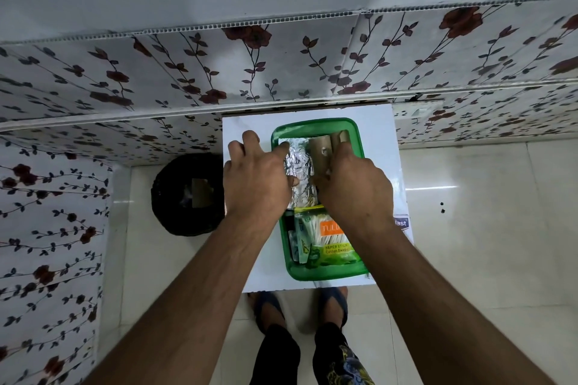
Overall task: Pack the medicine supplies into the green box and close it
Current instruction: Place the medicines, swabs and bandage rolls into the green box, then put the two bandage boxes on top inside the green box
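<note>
The open green box (316, 126) lies lengthwise on a small white table (247, 125). Its near half holds a green-and-orange pack of cotton swabs (333, 244) and other small packets. In its far half lie silver foil strips (298, 166) and a brown roll (320, 147). My left hand (256, 178) rests over the box's left rim, fingers spread, thumb touching the foil strips. My right hand (353, 184) reaches into the box with its fingers closed around the brown roll. No lid is visible.
A black round bin (187, 194) stands on the floor left of the table. A floral-patterned wall runs behind the table and along the left. A printed card edge (402, 223) shows at the table's right side. My feet in sandals stand at the table's near edge.
</note>
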`<action>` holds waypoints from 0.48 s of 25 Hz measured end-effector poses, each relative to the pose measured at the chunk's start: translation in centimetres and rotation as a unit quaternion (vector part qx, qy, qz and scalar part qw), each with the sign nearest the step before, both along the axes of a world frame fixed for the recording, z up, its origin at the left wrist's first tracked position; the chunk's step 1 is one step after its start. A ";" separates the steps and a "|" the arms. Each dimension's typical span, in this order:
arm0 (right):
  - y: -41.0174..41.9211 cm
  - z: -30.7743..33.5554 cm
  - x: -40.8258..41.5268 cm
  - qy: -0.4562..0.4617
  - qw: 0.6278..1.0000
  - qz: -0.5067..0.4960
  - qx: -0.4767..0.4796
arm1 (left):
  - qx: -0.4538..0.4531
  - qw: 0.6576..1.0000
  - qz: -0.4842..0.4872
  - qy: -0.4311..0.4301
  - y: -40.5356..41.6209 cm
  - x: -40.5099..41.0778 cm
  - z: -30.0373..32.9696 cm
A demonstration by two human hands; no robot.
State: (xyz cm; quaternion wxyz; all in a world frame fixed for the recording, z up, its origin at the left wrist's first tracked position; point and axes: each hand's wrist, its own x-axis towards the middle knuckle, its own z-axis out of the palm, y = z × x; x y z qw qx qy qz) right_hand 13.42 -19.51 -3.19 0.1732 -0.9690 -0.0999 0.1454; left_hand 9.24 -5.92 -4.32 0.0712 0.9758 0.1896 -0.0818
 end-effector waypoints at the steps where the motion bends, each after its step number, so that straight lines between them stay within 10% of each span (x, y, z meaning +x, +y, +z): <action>1: -0.4 0.3 0.1 0.011 1.000 -0.008 0.019 | -0.013 1.000 -0.004 0.000 0.1 0.0 0.3; 6: -7.8 1.5 0.8 -0.004 0.974 -0.167 0.154 | -0.083 0.991 -0.012 -0.100 0.4 -0.6 3.0; 12: -15.8 -3.8 -2.4 0.172 0.964 -0.202 0.009 | -0.222 0.956 -0.073 -0.177 -5.1 0.5 5.1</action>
